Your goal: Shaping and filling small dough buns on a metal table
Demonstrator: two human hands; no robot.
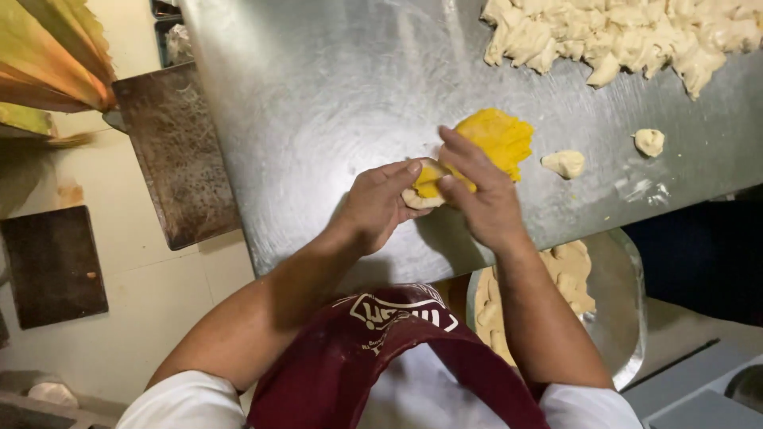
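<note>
The person is standing at the near edge of the brushed steel surface (318, 103), working both hands close together just above it. The left hand (373, 208) is cupping a small pale disc of dough with yellow filling (425, 191), fingers curled under it and thumb lying along its upper edge. The right hand (481, 199) is closing over the same piece from the other side, fingertips pinching at the yellow centre; neither hand is gripping anything else. The piece is sitting between the two hands, a short way in from the near edge, just beside the crumbly bright yellow mound of filling (497, 137).

Risks noted. The filling is showing at the open top of the dough, so an uneven pinch is likely to be leaving a gap through which it spills or smears the outer face. The dough appears thin and soft; heavy thumb pressure could be tearing it. The right wrist is passing close to the yellow mound and could be dragging crumbs across the steel. Two small pale dough lumps (564, 163) are lying loose towards the right edge, and a large heap of pale dough pieces (620, 36) is occupying the far right corner. A round metal bowl of dough portions (616, 310) is sitting below the near edge beside the right forearm, where an elbow could be knocking it.
</note>
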